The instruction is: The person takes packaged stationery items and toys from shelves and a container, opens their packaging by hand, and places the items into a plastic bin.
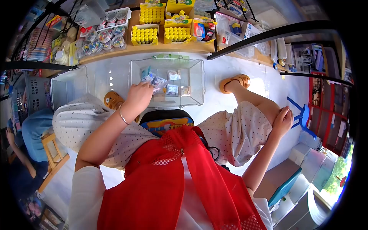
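A clear plastic bin sits on the floor between my feet. Inside it lie several small packets, among them a white packet and a blue-and-white packet. My left hand reaches over the bin's left side, fingers closed at a shiny clear packet; its fingertips are partly hidden. My right hand rests against my right knee with its fingers curled, and whether anything is in it cannot be seen.
Ahead is a shelf with boxes of yellow-capped tubes and clear jars. A blue stool stands right. Another person's leg and a wooden chair are at left.
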Action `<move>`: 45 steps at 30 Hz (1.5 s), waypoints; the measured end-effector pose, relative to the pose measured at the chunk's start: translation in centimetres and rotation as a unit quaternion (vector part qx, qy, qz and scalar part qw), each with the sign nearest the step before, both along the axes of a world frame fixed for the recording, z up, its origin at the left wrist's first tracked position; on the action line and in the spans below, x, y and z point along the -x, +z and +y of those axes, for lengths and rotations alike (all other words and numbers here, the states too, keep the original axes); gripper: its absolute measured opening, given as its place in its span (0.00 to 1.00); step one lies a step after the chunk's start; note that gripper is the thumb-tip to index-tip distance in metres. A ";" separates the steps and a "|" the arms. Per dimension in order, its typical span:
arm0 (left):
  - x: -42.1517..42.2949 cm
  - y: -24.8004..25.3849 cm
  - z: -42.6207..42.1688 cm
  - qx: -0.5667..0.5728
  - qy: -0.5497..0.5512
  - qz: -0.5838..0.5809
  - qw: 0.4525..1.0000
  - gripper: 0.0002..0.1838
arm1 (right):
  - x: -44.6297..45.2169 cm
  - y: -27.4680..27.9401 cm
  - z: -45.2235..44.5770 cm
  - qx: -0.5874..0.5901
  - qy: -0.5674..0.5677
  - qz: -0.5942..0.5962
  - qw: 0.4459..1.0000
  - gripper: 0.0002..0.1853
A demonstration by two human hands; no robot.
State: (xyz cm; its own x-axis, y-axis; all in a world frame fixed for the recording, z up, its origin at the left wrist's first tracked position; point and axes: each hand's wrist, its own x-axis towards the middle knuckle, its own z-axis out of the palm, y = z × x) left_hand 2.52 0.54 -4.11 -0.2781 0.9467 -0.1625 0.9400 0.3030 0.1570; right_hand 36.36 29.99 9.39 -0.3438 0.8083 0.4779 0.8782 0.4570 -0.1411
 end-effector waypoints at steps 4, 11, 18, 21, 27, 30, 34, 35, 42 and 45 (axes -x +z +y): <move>0.0 -0.3 -0.1 -0.039 0.002 -0.001 0.999 0.16 | -0.2 0.0 0.0 -0.021 -0.014 -0.023 0.999 0.20; 0.2 -0.5 0.0 -0.012 -0.001 0.001 1.000 0.18 | -0.6 -0.2 0.2 -0.023 -0.002 0.000 1.000 0.17; 0.0 -0.7 -0.1 -0.015 0.017 -0.003 1.000 0.18 | 0.4 -0.1 0.3 0.014 0.028 0.034 0.999 0.16; 0.2 -0.6 0.1 0.029 0.032 -0.044 0.998 0.12 | -1.2 -1.0 1.2 -0.027 0.031 0.036 0.999 0.16; 0.1 -0.9 -0.1 -0.019 0.028 -0.026 0.999 0.06 | -2.4 -1.2 2.2 0.059 0.013 0.020 0.998 0.23; 0.3 -1.5 -0.1 -0.048 0.036 -0.006 0.998 0.05 | -2.3 -0.8 1.6 0.065 -0.047 0.023 0.996 0.23; 0.2 -1.8 -0.4 -0.040 0.049 -0.004 0.998 0.05 | -2.0 -0.8 1.4 0.040 -0.011 0.003 0.999 0.24; 0.3 -1.6 -0.4 -0.035 0.045 -0.001 0.998 0.05 | -1.7 -1.1 1.6 0.036 0.002 0.010 0.999 0.25; 0.7 -1.3 -0.9 -0.038 0.039 0.013 0.998 0.05 | -1.2 -0.8 1.4 0.031 -0.030 0.002 0.999 0.25; 0.7 -1.4 -0.9 -0.024 0.048 0.013 0.999 0.05 | -0.7 -0.8 1.3 0.005 0.032 0.007 0.999 0.25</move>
